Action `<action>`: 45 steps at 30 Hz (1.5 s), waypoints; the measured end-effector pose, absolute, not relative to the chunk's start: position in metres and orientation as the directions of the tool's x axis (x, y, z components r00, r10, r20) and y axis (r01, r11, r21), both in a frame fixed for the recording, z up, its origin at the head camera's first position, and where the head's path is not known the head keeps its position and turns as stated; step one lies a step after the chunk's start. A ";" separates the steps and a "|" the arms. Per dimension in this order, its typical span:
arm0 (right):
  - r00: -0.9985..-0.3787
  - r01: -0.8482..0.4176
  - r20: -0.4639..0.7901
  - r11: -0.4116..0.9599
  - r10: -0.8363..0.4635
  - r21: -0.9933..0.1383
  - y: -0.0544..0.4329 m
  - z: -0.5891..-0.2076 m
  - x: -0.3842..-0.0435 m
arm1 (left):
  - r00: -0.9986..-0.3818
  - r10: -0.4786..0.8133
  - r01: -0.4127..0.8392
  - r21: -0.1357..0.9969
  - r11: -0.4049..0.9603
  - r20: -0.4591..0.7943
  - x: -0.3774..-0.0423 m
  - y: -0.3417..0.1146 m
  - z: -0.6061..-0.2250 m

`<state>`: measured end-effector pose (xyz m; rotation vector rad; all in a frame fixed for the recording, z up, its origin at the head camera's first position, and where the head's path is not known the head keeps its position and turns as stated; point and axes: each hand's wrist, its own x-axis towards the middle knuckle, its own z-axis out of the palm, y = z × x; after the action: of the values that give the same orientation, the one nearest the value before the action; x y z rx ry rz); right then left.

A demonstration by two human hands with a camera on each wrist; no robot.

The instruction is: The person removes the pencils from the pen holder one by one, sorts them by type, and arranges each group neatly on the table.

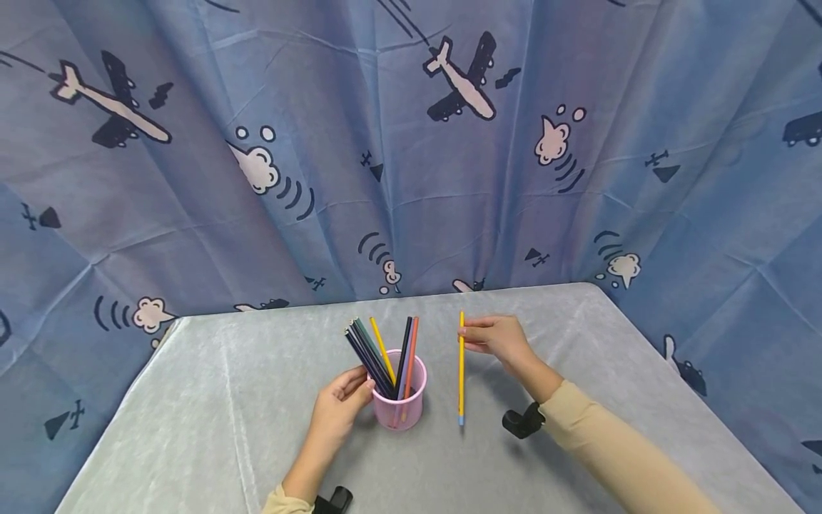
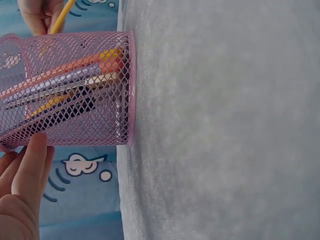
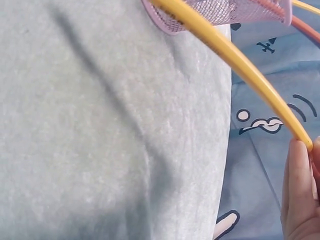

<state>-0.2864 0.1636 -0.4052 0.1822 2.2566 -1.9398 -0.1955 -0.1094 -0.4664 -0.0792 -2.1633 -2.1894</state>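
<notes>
A pink mesh pencil cup (image 1: pixel 398 412) stands upright on the table, holding several pencils (image 1: pixel 366 357) that lean in it, dark, green, yellow, purple and orange. My left hand (image 1: pixel 339 407) holds the cup by its left side near the rim; in the left wrist view the thumb (image 2: pixel 34 155) lies against the mesh (image 2: pixel 75 100), with the other fingers partly hidden behind it. To the right of the cup, my right hand (image 1: pixel 497 337) pinches a yellow pencil (image 1: pixel 461 371) near its upper end. That pencil hangs nearly vertical above the table, its blue end down, its shadow visible in the right wrist view.
A grey cloth-covered table (image 1: pixel 193 407) spreads around the cup on both sides. Behind it hangs a blue curtain (image 1: pixel 334 178) printed with airplanes and clouds. Black wrist devices (image 1: pixel 523 421) sit at both sleeves.
</notes>
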 end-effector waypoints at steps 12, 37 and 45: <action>-0.974 0.217 -0.224 0.194 -0.016 -0.957 0.161 -0.418 -0.292 | -0.997 -0.010 0.080 0.997 -0.007 0.080 -0.195 -0.109 -0.467; -0.955 0.259 -0.286 0.243 -0.082 -0.935 0.156 -0.444 -0.300 | -0.997 -0.013 0.080 0.997 0.007 0.080 -0.195 -0.110 -0.468; -0.948 0.284 -0.311 0.254 -0.073 -0.925 0.154 -0.450 -0.302 | -0.997 -0.015 0.072 0.997 -0.014 0.072 -0.195 -0.109 -0.468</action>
<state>-0.3023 0.1545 -0.4499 0.1943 2.2391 -1.7466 -0.1946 -0.1094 -0.4676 -0.0622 -2.1624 -2.1932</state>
